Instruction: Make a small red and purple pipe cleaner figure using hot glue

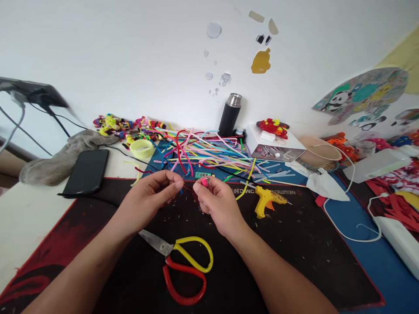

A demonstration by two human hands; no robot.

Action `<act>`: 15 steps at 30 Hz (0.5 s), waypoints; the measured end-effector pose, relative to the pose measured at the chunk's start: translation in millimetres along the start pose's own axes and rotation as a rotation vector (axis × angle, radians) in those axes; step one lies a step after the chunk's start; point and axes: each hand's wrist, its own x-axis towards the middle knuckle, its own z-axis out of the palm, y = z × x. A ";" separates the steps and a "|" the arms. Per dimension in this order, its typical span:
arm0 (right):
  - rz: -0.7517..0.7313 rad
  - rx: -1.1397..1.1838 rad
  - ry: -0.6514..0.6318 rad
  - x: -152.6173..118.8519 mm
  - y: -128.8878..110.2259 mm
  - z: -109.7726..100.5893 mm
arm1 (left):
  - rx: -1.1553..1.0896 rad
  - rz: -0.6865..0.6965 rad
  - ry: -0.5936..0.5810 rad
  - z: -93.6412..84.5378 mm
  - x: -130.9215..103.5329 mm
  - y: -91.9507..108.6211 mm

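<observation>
While both hands meet over the middle of the black desk mat (294,244), the work sits right between them: a dark red pipe cleaner (189,190) spans the gap. Left hand (149,197) pinches one end, thumb and forefinger closed narrow on it. Right hand (218,201) pinches the other end, fingers curled tight, with a small pink piece (204,182) showing at the fingertips. Can't tell whether that piece is joined to the stem or just held against it.

Both grips are fingertip-only, which suits a thin wire that needs bending, and it's held off the mat so it can turn.

Scissors (183,266) lie just below the wrists, blades shut, handles toward the body: close to grab. Yellow glue gun (266,200) rests on the mat near the right hand. Loose pipe cleaner pile (212,150) sits behind the hands. Phone (87,171) is parked well left, and a black flask (230,114) stands at the wall.
</observation>
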 end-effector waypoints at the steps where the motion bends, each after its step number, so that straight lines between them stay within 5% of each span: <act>1: 0.000 -0.015 0.002 0.1 0.5 -0.7 | 0.021 0.016 0.005 -0.8 -0.2 1.4; 15: -0.025 -0.289 0.025 -2.7 -1.4 -5.4 | 0.335 0.222 -0.004 5.0 -5.4 9.9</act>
